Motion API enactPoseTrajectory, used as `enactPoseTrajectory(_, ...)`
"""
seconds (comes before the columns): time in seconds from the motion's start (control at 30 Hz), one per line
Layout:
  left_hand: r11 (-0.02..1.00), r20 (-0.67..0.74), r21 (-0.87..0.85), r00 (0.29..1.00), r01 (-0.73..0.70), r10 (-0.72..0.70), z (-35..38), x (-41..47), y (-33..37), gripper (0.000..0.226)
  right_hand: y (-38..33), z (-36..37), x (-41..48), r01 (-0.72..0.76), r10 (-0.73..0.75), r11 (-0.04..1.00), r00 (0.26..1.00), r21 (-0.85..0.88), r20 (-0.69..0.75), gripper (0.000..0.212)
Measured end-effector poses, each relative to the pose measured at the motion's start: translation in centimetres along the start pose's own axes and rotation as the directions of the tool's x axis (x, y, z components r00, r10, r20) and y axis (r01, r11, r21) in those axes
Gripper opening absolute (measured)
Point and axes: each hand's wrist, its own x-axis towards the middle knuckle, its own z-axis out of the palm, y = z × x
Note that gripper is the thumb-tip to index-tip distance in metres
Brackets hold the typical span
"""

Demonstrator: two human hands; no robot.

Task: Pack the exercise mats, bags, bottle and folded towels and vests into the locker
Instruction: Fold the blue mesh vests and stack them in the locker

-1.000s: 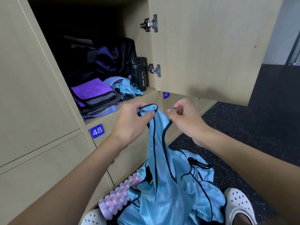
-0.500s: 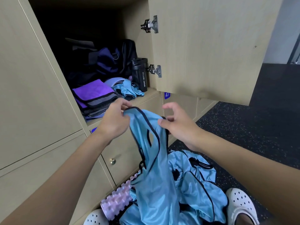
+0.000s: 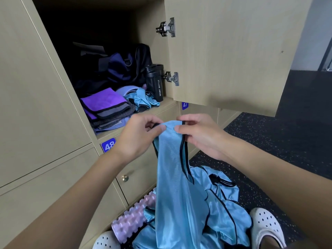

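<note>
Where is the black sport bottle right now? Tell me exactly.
In the head view the sport bottle stands upright inside the open locker, at its right front corner beside the lower door hinge, with a crumpled blue vest just to its left.

In the open locker [image 3: 172, 105], the folded towels [image 3: 106, 106] lay at the front left corner, the bottle [image 3: 155, 83] stood at the front right against the side wall, a vest [image 3: 143, 99] between them, and the bags [image 3: 122, 67] behind.

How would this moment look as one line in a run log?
step: folding vest | left hand + right hand: pinching blue vest top | locker: open, towels, bottle inside
</note>
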Motion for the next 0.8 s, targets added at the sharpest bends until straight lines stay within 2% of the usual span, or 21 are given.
enactPoseTrajectory(0.07,1.0,-0.043,-0.001,0.999,-0.022,0.021,-0.6,0.2,0.3,0.019,-0.1,0.1,-0.2,0.031,-0.019,0.991,0.996,-0.132,0.089,0.043)
enactPoseTrajectory(0.13,0.998,-0.087,0.051,0.996,-0.033,0.037,-1.0,0.3,0.3,0.019,-0.3,0.5,-0.6,0.119,-0.099,0.936,0.992,-0.332,0.076,0.009)
enactPoseTrajectory(0.2,0.994,-0.129,0.111,0.991,-0.024,0.039,-1.5,0.4,0.4,0.02,-0.2,0.7,-0.7,0.164,-0.175,0.893,0.984,-0.418,0.012,0.02)
enactPoseTrajectory(0.33,0.996,-0.149,0.086,0.988,-0.019,0.032,-1.6,0.3,0.3,0.02,-0.5,1.1,-0.6,0.208,-0.241,0.885,0.97,-0.417,-0.028,0.03)
enactPoseTrajectory(0.5,0.996,-0.002,-0.087,1.0,0.016,-0.016,-0.5,-0.1,0.8,0.02,-0.3,1.7,-0.5,0.21,-0.233,0.93,0.971,-0.301,-0.042,0.031)
enactPoseTrajectory(0.57,0.998,0.003,-0.065,1.0,-0.001,0.001,-0.4,-0.2,1.0,0.006,-0.2,1.7,-0.6,0.217,-0.232,0.93,0.973,-0.296,-0.015,0.027)
enactPoseTrajectory(0.63,0.994,-0.033,-0.112,0.999,0.006,-0.01,-0.3,-0.1,1.2,0.012,-0.2,1.4,-0.7,0.21,-0.204,0.945,0.978,-0.25,0.051,0.008)
enactPoseTrajectory(0.7,0.986,-0.099,-0.165,0.994,0.034,-0.051,-0.3,0.1,1.2,0.013,0.1,1.3,-0.9,0.138,-0.107,0.971,0.98,-0.195,0.165,0.025)
enactPoseTrajectory(0.73,0.985,-0.136,-0.168,0.989,0.039,-0.063,-0.3,0.1,1.3,0.012,0.2,1.2,-1.1,0.113,-0.056,0.964,0.971,-0.24,0.232,0.03)
enactPoseTrajectory(0.8,0.984,-0.177,-0.168,0.98,0.057,-0.087,-0.3,0.4,1.2,0.015,0.5,1.4,-1.6,0.123,0.015,0.903,0.949,-0.412,0.315,0.017)
